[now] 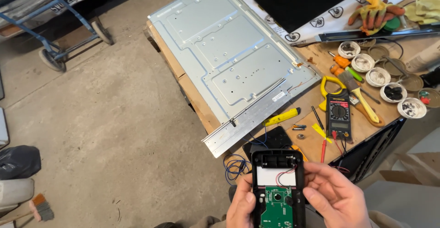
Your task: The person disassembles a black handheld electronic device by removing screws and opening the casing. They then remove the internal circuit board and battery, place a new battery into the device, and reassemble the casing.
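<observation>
My left hand [242, 206] grips the left side of an opened black handheld device [278, 187] at the bottom of the view. Its back cover is off, so a green circuit board [276, 207], red wires and an empty battery bay show. My right hand [337, 197] holds the device's right edge, fingers curled along it. A black multimeter [338, 114] with red and black leads lies on the wooden workbench [366, 127] just beyond my hands. Two small batteries [299, 127] rest on the bench near a yellow tester pen [282, 117].
A large grey metal panel [229, 54] lies across the bench, overhanging its left edge. Small round tins [389, 83] of screws, a paintbrush [362, 95], screwdrivers and work gloves [373, 10] crowd the right. A blue trolley [55, 21] stands on the concrete floor at far left.
</observation>
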